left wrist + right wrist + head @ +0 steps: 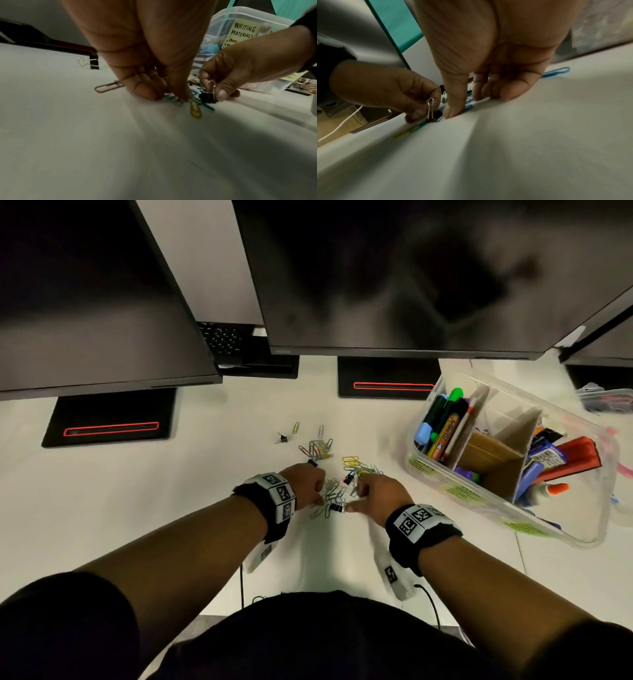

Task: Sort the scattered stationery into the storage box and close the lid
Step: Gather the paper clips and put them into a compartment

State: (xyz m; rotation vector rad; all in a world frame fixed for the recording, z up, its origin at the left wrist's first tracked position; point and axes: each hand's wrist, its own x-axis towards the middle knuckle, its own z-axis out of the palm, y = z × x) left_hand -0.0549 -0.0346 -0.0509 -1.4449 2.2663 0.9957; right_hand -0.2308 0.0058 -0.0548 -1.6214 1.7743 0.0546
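Observation:
A loose pile of coloured paper clips (334, 491) lies mid-desk between my hands. My left hand (320, 491) (154, 88) curls its fingers down onto the pile from the left. From the right, my right hand (356, 498) (471, 102) closes thumb and curled fingers on the same clips. A black binder clip (337, 507) (207, 96) (432, 117) stands upright between the left fingertips and the right thumb, touching both. More paper clips (317, 448) lie just beyond. The clear storage box (486, 494) sits open at the right, with cardboard dividers, markers and glue inside.
A small binder clip (281, 437) lies apart at the far left of the scatter. Two black monitor stands (109, 422) (390, 381) and overhanging screens close off the back. A clear plastic piece (603, 402) lies far right. A red paper clip (107, 87) sits behind my left fingers.

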